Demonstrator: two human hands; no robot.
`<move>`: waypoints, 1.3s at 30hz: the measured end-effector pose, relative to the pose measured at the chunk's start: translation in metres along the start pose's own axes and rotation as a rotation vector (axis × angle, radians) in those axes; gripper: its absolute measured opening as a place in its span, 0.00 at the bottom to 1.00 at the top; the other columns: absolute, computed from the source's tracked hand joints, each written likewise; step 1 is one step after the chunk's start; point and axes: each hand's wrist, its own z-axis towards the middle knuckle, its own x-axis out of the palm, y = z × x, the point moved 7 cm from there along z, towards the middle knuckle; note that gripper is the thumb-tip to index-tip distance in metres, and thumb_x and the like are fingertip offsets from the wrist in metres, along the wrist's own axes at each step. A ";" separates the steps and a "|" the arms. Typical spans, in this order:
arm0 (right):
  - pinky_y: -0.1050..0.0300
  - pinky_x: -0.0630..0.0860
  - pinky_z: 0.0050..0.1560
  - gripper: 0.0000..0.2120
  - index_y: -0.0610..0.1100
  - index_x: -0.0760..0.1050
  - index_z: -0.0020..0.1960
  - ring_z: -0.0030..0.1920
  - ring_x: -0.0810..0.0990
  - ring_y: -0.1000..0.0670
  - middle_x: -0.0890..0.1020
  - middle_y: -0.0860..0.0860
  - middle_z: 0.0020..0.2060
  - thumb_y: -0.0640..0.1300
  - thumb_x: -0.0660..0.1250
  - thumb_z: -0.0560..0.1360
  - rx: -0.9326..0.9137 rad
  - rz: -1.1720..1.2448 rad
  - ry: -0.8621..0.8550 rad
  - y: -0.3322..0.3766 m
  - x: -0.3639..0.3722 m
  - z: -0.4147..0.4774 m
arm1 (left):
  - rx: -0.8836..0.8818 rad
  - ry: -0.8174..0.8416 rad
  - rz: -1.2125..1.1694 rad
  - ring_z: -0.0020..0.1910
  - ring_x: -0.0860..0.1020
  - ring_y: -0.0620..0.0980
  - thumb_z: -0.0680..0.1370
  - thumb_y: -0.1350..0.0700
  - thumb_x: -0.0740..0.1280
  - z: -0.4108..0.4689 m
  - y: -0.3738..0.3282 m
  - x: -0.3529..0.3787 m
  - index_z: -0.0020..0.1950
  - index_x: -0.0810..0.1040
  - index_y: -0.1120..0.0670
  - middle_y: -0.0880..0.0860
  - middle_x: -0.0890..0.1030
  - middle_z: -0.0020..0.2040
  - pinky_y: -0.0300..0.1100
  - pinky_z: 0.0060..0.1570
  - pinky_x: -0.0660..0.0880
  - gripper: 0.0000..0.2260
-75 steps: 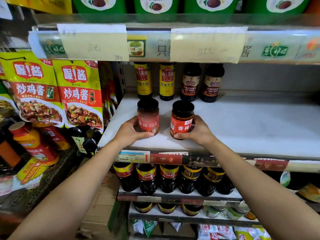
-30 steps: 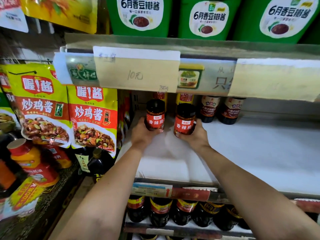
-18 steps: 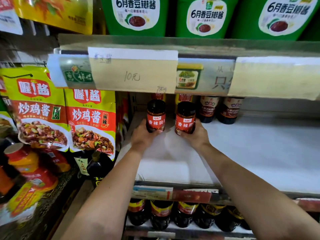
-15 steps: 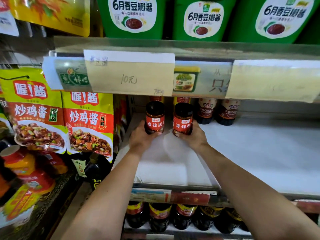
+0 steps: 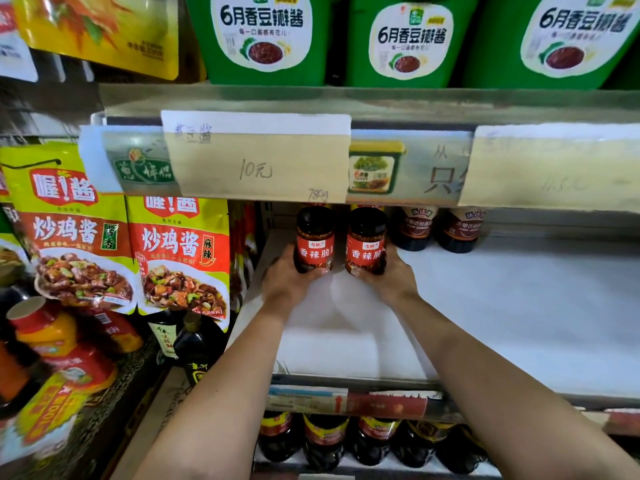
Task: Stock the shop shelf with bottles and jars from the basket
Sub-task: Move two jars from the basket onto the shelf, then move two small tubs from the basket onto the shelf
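**shelfwatcher:** So where are your jars sitting right now? Can't quite work it out from the head cam.

**aisle_nine:** You've got one in each hand, deep on the white shop shelf (image 5: 519, 306), toward its back left corner. Your left hand (image 5: 285, 284) is wrapped round the base of the left dark glass jar with the red label and black lid (image 5: 314, 239), thumb curling across the front low down. Your right hand (image 5: 389, 277) cups the matching right jar of chilli crisp (image 5: 366, 241) from below and the outer side. Both grips are closed on the glass, not loose.

**shelfwatcher:** Are the jars touching each other?

**aisle_nine:** Just beside each other, upright, labels facing you. There's a thin dark gap between them, so I'd say apart, barely. I can't tell if the bottoms are resting on the shelf, your fingers hide that.

**shelfwatcher:** Anything close by?

**aisle_nine:** Right of your right jar stand two dark sauce bottles with brown labels (image 5: 438, 228) against the back, near but not touching. The jar lids sit just under the paper price tag reading 10 (image 5: 256, 157) on the upper shelf edge. Left of your left wrist hang yellow and red sauce pouches (image 5: 180, 251). Green tubs (image 5: 266, 36) sit on the shelf above, and dark bottles (image 5: 346, 441) line the one below your forearms.
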 end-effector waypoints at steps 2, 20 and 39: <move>0.51 0.70 0.63 0.37 0.49 0.58 0.71 0.64 0.73 0.42 0.76 0.45 0.64 0.51 0.73 0.68 0.005 0.006 0.002 0.000 0.000 0.000 | -0.005 -0.005 -0.011 0.61 0.75 0.56 0.65 0.47 0.75 0.000 0.000 0.000 0.66 0.68 0.51 0.55 0.78 0.62 0.53 0.61 0.72 0.32; 0.64 0.66 0.60 0.32 0.45 0.62 0.70 0.65 0.73 0.47 0.72 0.48 0.67 0.42 0.71 0.70 0.005 0.168 0.000 -0.009 -0.031 -0.042 | -0.048 -0.057 -0.149 0.49 0.74 0.49 0.74 0.62 0.67 -0.040 0.011 -0.024 0.58 0.74 0.56 0.52 0.77 0.49 0.36 0.49 0.72 0.14; 0.69 0.77 0.39 0.05 0.42 0.78 0.45 0.35 0.82 0.58 0.82 0.42 0.42 0.38 0.70 0.69 -0.046 0.475 0.997 0.019 0.122 -0.350 | -0.714 -0.754 -0.231 0.48 0.78 0.53 0.74 0.56 0.68 -0.583 0.179 -0.206 0.40 0.79 0.45 0.54 0.81 0.44 0.46 0.50 0.73 0.05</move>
